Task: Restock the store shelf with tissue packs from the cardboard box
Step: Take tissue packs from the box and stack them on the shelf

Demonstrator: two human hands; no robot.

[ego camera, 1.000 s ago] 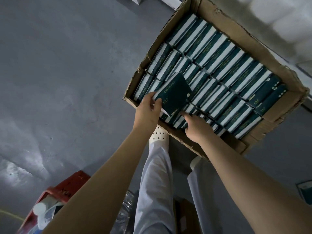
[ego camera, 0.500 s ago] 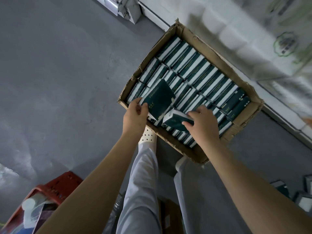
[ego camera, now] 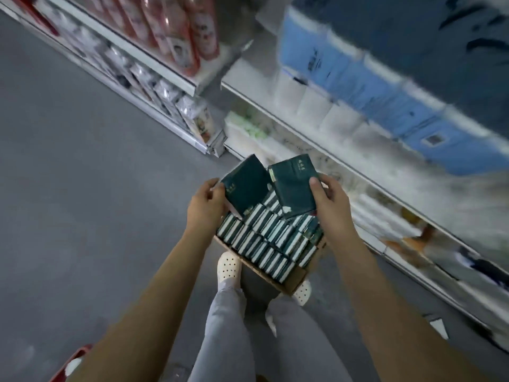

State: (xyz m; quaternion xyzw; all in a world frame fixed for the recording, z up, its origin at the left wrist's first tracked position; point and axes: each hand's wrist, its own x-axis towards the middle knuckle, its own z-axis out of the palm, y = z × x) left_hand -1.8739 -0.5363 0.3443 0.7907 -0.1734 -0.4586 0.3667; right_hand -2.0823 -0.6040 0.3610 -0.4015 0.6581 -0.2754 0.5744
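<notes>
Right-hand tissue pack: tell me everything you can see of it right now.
The tissue pack is a flat, dark green rectangle in a soft-looking, slightly creased wrapper, with small pale lettering near its top edge and a pale strip along its left edge. The right hand grips its right side, thumb on the broad face, which faces the camera. It is tilted, held above the rows in the cardboard box, beside the other pack in the left hand; whether the two touch is unclear.

floor [ego camera: 82, 161]: grey, smooth | shelves [ego camera: 165, 70]: white, stocked, blurred | red crate [ego camera: 80, 357]: lower left
</notes>
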